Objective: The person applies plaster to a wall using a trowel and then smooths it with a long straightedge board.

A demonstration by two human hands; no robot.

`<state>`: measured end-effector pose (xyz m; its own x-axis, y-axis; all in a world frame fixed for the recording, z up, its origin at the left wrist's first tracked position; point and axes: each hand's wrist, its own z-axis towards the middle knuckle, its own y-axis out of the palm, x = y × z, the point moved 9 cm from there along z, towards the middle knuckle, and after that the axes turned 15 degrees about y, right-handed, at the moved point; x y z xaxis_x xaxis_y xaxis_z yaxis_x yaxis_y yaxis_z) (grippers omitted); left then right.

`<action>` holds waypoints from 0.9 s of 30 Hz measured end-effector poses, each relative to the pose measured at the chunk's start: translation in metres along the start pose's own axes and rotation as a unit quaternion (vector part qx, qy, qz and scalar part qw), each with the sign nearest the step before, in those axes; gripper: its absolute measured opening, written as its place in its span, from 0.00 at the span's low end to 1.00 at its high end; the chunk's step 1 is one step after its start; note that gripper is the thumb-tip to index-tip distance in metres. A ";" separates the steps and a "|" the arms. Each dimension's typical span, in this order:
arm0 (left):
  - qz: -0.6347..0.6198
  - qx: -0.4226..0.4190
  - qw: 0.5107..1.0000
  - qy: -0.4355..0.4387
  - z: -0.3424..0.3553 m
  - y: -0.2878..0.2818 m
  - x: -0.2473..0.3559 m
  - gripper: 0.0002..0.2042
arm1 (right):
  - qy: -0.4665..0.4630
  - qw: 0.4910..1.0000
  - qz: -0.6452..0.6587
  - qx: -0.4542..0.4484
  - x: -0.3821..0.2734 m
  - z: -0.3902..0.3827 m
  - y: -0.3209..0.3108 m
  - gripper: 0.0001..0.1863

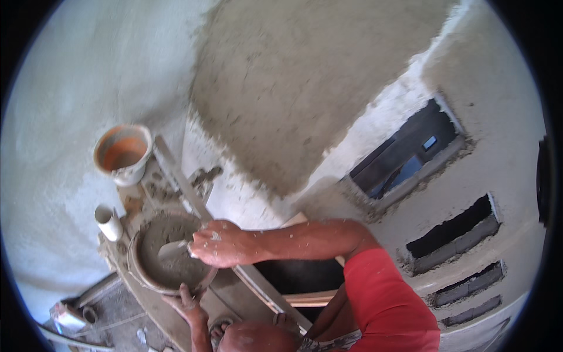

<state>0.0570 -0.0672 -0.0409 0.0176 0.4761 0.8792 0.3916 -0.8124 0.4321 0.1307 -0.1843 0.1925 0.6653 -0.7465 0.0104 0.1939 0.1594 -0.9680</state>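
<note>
Head view: trowel point(170, 251) down in the grey mortar point(168, 227)!

I'm over a mortar-smeared platform point(143, 302), pale wall point(64, 76) curving up on my left, a big patch of darker plaster point(281, 88) ahead with a ragged whitish border. Off to the right, a row of rectangular openings point(410, 152) cuts through the wall. Near the platform's far end, a white bucket with an orange inside point(124, 148); closer, a white cylinder point(108, 223); and a long straight bar point(186, 186) slanting down toward my forearm.

And the trowel: inside the round mortar bucket point(134, 258), blade pointing left, away from my fist, its long axis running nearly crosswise. My right hand point(217, 243) is clamped round its handle. My left hand point(187, 308) touches the bucket's near side, thumb at the rim; whether those fingers grip, I can't tell.
</note>
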 end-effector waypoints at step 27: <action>0.112 -0.284 0.952 -0.032 0.126 -0.005 0.047 0.32 | 0.194 0.958 0.065 -0.199 0.003 -0.016 0.019 0.08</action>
<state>0.1716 0.0014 -0.0272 0.1043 0.2734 0.9562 -0.1892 -0.9384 0.2890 0.1247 -0.1936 0.1697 0.3327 -0.9333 -0.1351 -0.2140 0.0648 -0.9747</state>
